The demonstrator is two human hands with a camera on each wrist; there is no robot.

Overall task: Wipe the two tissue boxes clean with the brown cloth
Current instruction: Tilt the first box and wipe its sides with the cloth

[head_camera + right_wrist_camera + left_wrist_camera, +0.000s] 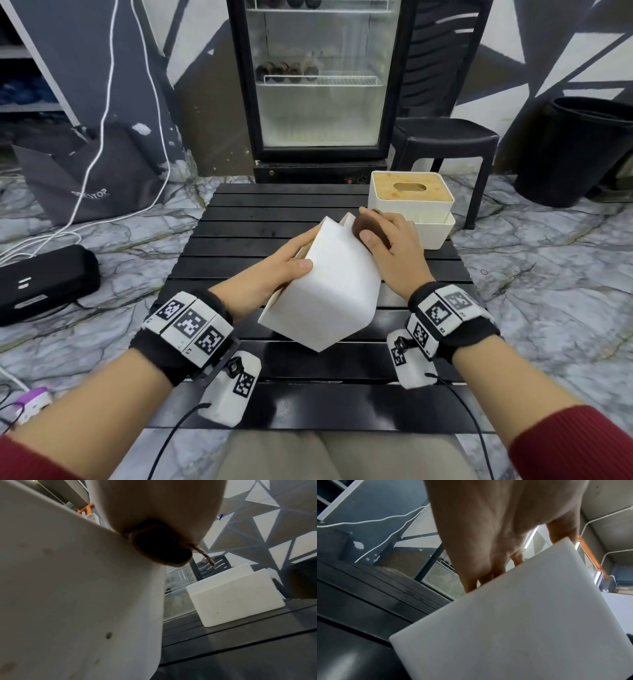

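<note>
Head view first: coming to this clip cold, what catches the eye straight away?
A tilted white tissue box fills the middle, lifted over the black slatted table: the left hand grips its left side while the right hand presses a bunched brown cloth against its upper right side. Behind the right hand, a second tissue box with a wooden slotted lid waits at the table's far right corner.

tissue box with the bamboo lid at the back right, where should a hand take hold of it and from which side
Grip the tissue box with the bamboo lid across its two long white walls, coming down from above. It stands upright, stacked on a lower white box, so the walls are exposed. The lid's oval slot gives no sure hold, and the lid may lift off.
</note>
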